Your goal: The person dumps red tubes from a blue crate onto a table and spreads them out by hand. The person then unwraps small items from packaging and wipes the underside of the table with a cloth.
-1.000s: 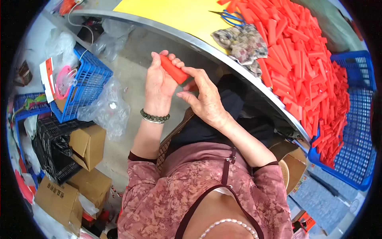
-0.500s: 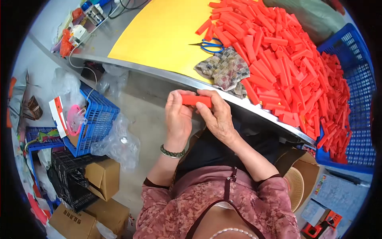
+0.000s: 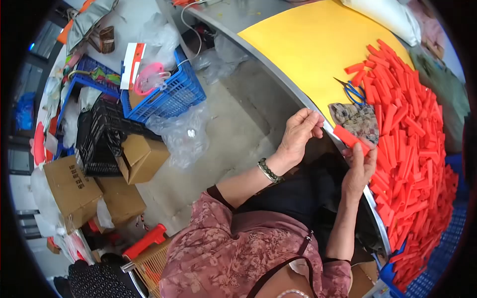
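Observation:
My right hand [image 3: 359,171] pinches a short red rectangular piece [image 3: 347,137] between thumb and fingers, at the table's metal edge. My left hand [image 3: 299,135] is apart from it on the left, its fingertips pressed together; whether anything small is between them I cannot make out. A large heap of similar red pieces [image 3: 415,164] covers the right of the table. Just beyond the held piece lies a crumpled patterned cloth [image 3: 355,119], with blue-handled scissors [image 3: 354,93] behind it.
A yellow sheet [image 3: 298,44] covers part of the metal table. A blue crate [image 3: 439,253] stands at the right under the heap. To the left are another blue crate [image 3: 191,92], a clear plastic bag [image 3: 186,141], a black crate [image 3: 99,144] and cardboard boxes [image 3: 72,191].
The view has swung left. My hands have moved apart: the left has let go of the red piece, while the right still holds it and is now nearer the heap.

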`<state>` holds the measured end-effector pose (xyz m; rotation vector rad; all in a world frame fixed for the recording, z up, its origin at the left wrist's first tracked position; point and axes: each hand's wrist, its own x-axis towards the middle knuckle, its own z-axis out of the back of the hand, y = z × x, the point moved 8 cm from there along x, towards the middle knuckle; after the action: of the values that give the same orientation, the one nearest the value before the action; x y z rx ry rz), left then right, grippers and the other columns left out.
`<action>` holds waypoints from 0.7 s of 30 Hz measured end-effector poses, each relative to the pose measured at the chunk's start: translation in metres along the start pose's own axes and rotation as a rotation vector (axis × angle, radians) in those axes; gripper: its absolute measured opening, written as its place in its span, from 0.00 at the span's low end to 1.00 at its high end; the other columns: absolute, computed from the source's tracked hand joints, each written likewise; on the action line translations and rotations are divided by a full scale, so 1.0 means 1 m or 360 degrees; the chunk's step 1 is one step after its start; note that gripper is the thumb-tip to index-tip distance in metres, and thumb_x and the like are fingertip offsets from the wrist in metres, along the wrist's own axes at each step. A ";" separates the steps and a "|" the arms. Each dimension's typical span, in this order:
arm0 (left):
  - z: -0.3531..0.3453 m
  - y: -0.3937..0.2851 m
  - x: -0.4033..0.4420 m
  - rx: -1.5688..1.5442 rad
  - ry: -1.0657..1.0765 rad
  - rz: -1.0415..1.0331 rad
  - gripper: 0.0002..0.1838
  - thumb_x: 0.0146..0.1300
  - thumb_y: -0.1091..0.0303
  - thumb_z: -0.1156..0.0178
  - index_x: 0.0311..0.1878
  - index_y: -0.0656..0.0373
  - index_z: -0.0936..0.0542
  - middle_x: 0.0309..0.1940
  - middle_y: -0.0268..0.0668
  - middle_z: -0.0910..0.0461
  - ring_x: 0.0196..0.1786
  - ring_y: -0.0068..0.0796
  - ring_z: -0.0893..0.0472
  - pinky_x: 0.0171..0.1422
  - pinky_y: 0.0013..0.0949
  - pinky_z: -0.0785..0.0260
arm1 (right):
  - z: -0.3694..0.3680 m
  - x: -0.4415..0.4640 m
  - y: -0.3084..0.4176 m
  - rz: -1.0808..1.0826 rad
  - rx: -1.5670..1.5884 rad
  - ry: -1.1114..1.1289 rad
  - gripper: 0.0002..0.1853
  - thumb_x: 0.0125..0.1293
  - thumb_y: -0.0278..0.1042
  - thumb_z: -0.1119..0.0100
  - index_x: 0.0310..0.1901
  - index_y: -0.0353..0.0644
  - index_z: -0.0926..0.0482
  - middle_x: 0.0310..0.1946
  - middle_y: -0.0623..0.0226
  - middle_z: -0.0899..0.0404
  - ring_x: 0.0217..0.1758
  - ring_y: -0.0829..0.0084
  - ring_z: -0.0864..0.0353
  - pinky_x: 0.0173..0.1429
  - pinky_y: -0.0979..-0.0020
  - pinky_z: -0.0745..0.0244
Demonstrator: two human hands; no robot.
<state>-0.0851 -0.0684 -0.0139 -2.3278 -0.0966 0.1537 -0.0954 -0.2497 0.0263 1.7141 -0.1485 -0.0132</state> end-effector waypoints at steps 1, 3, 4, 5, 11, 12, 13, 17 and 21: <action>0.003 -0.003 0.001 0.0018 -0.0020 -0.0020 0.11 0.70 0.62 0.47 0.39 0.61 0.24 0.33 0.33 0.23 0.32 0.21 0.26 0.40 0.28 0.30 | 0.003 0.004 -0.003 -0.0047 0.0112 -0.0027 0.10 0.69 0.30 0.46 0.48 0.37 0.30 0.34 0.67 0.24 0.32 0.79 0.25 0.43 0.77 0.29; 0.005 -0.012 -0.002 0.0107 -0.0037 -0.0045 0.11 0.70 0.62 0.46 0.39 0.62 0.24 0.33 0.34 0.23 0.32 0.21 0.26 0.40 0.27 0.30 | 0.007 0.011 0.005 0.0084 0.0114 -0.0068 0.11 0.68 0.29 0.46 0.50 0.38 0.30 0.34 0.67 0.24 0.33 0.79 0.24 0.43 0.76 0.28; 0.000 -0.013 0.000 0.0149 -0.0004 -0.0036 0.11 0.69 0.62 0.46 0.39 0.62 0.24 0.33 0.34 0.23 0.32 0.21 0.25 0.39 0.27 0.29 | 0.007 0.012 0.004 0.0058 0.0105 -0.0078 0.12 0.68 0.29 0.45 0.51 0.38 0.30 0.35 0.67 0.24 0.34 0.79 0.24 0.43 0.76 0.28; 0.000 -0.013 0.002 0.0189 -0.0008 -0.0044 0.12 0.69 0.63 0.45 0.40 0.64 0.23 0.33 0.34 0.22 0.32 0.21 0.25 0.40 0.25 0.30 | 0.011 0.013 0.008 0.0048 0.0093 -0.0115 0.12 0.68 0.29 0.45 0.51 0.38 0.30 0.35 0.67 0.24 0.34 0.79 0.24 0.43 0.76 0.28; -0.011 -0.012 0.010 0.0463 0.0159 -0.0021 0.16 0.71 0.61 0.48 0.45 0.67 0.22 0.32 0.34 0.23 0.32 0.18 0.27 0.39 0.22 0.33 | 0.030 0.019 0.009 0.0043 0.0168 -0.0198 0.17 0.66 0.27 0.44 0.55 0.37 0.32 0.40 0.65 0.24 0.35 0.78 0.23 0.43 0.76 0.27; -0.014 -0.013 0.010 0.0483 0.0189 -0.0044 0.17 0.72 0.60 0.49 0.47 0.67 0.23 0.33 0.34 0.23 0.32 0.18 0.27 0.39 0.21 0.33 | 0.036 0.019 0.008 0.0033 0.0179 -0.0221 0.17 0.66 0.27 0.44 0.55 0.37 0.32 0.40 0.65 0.24 0.35 0.78 0.23 0.42 0.76 0.27; -0.018 -0.012 0.009 0.0494 0.0227 -0.0044 0.18 0.72 0.60 0.50 0.49 0.67 0.23 0.33 0.34 0.23 0.32 0.18 0.27 0.38 0.21 0.34 | 0.034 0.017 0.013 0.0033 0.0157 -0.0258 0.18 0.65 0.26 0.44 0.55 0.36 0.33 0.41 0.63 0.24 0.35 0.76 0.21 0.42 0.75 0.26; -0.039 -0.012 0.005 0.0688 0.0381 -0.0171 0.23 0.74 0.58 0.54 0.63 0.65 0.35 0.41 0.38 0.23 0.38 0.18 0.26 0.45 0.23 0.31 | 0.026 0.012 0.007 0.0059 0.0205 -0.0127 0.18 0.62 0.21 0.42 0.53 0.35 0.34 0.40 0.63 0.25 0.38 0.77 0.22 0.43 0.75 0.24; -0.053 -0.013 0.000 0.0814 0.0459 -0.0237 0.25 0.74 0.57 0.55 0.66 0.64 0.40 0.51 0.43 0.27 0.44 0.21 0.25 0.50 0.26 0.31 | 0.018 0.010 0.000 0.0019 0.0211 -0.0028 0.19 0.61 0.21 0.41 0.52 0.37 0.33 0.39 0.65 0.24 0.40 0.78 0.22 0.44 0.76 0.25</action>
<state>-0.0778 -0.0972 0.0315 -1.8021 -0.0747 -0.2112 -0.0874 -0.2689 0.0246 1.8457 -0.1762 -0.0100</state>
